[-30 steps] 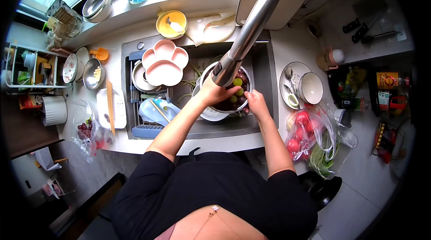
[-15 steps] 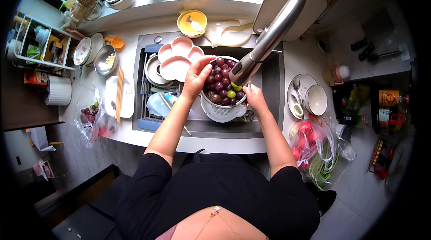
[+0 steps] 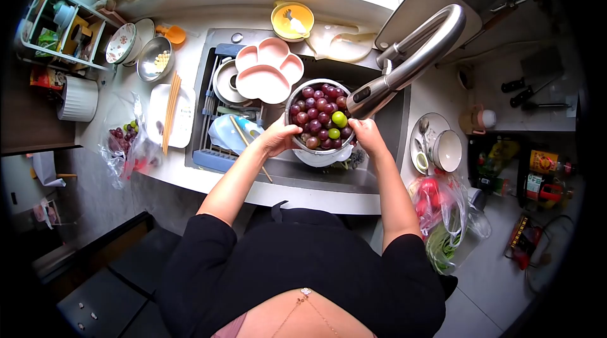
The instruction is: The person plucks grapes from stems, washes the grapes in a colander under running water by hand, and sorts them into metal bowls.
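A round metal bowl (image 3: pixel 289 108) full of dark red grapes (image 3: pixel 314 114), with a few green ones among them, is held over the sink (image 3: pixel 379 167). My left hand (image 3: pixel 279 136) grips the bowl's lower left side, thumb at the rim. On the lower right, my right hand (image 3: pixel 367 135) closes on the rim beside the faucet head (image 3: pixel 370 99). Beneath the bowl shows part of a white colander (image 3: pixel 322 158). Some of the fingers are hidden under the bowl.
Left of the bowl, a pink paw-shaped plate (image 3: pixel 269 72) lies on a dish rack (image 3: pixel 215 160). A yellow bowl (image 3: pixel 293 20) stands behind the sink. Chopsticks (image 3: pixel 171 110) rest on a white tray; bagged grapes (image 3: pixel 123 138) are farther left. Plates and a bowl (image 3: pixel 446 150) stand at right.
My left hand has moved from the bowl's upper left rim down to its lower left side. The view has shifted, and the faucet head now sits at the bowl's right edge.
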A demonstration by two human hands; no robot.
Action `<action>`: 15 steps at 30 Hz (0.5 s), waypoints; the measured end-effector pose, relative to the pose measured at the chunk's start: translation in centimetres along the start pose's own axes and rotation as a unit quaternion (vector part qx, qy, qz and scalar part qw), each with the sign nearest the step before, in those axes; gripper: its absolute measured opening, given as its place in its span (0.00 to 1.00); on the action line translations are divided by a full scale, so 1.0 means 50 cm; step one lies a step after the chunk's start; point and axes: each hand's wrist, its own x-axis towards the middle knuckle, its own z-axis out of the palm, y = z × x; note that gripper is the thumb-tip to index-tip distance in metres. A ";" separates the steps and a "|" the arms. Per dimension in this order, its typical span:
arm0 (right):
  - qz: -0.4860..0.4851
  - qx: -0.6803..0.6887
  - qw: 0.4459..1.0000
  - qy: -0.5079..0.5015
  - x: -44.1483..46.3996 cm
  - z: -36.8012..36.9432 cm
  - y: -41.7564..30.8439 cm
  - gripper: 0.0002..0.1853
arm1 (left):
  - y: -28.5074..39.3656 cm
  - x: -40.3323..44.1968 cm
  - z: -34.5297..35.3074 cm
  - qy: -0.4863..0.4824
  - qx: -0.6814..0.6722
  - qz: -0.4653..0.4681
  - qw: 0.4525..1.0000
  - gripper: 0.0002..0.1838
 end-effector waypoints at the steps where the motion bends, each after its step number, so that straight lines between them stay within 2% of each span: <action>1: 0.006 -0.013 1.000 -0.006 0.005 -0.004 -0.006 0.09 | -0.009 0.003 -0.008 -0.001 -0.007 0.007 1.000 0.43; 2: 0.031 -0.053 0.998 -0.027 0.008 -0.012 -0.014 0.10 | -0.017 0.004 -0.015 -0.002 -0.014 0.015 1.000 0.42; 5: 0.004 -0.171 0.985 0.017 -0.001 -0.039 -0.038 0.12 | -0.042 0.006 -0.020 0.014 -0.065 0.030 0.997 0.40; 6: -0.022 -0.203 0.974 0.096 -0.004 -0.065 -0.035 0.13 | -0.061 0.009 -0.040 0.029 -0.067 0.035 0.997 0.39; 7: -0.118 -0.209 0.942 0.233 -0.026 -0.058 -0.064 0.15 | -0.066 0.010 -0.047 0.044 -0.068 0.041 0.996 0.38; 8: -0.242 -0.079 0.925 0.283 -0.040 -0.050 -0.091 0.17 | -0.071 0.011 -0.055 0.055 -0.072 0.044 0.995 0.38; 11: -0.252 -0.089 0.915 0.302 -0.116 -0.012 -0.220 0.23 | -0.080 0.000 -0.054 0.090 -0.076 0.051 0.992 0.38; 14: -0.325 -0.105 0.867 0.364 -0.105 0.026 -0.242 0.31 | -0.089 0.007 -0.055 0.122 -0.062 0.075 0.988 0.38; 15: -0.321 -0.158 0.852 0.382 -0.107 0.039 -0.246 0.34 | -0.092 0.009 -0.055 0.121 -0.064 0.080 0.987 0.38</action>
